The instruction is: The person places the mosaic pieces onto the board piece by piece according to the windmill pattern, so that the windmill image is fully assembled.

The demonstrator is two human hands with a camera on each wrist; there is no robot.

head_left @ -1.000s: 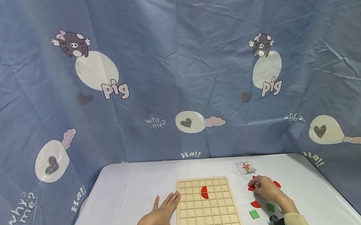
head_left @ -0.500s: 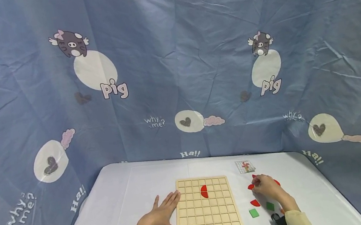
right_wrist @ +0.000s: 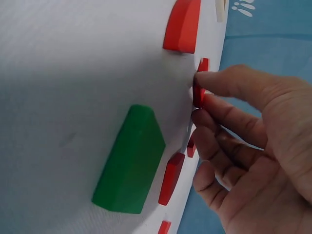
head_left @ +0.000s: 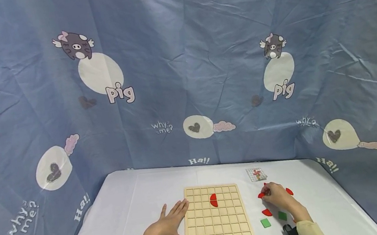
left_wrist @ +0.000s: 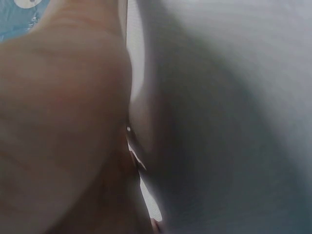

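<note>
The right hand [head_left: 279,196] pinches a red piece [head_left: 261,195] between thumb and finger; its grip is almost closed, with just the piece in the gap; this red piece is to the right of the wooden board [head_left: 207,221], close to the tabletop [head_left: 149,202]; the other fingers are bent.

The left hand [head_left: 168,225] is spread wide, with its fingertips and thumb on the left edge of the board; its grip has hold of nothing; the left wrist view is too dark and blurry to show more.

The board has little squares all over it; two red quarter rounds [head_left: 214,204] sit in it, one above the other, near the top.

Around the right hand lie more bits; a red wedge [head_left: 267,212] is just above a light green block [head_left: 265,223]; a dark green block [head_left: 282,216] is near the right wrist; another red bit [head_left: 289,191] is past the hand; a small picture card [head_left: 256,174] lies farther back.
</note>
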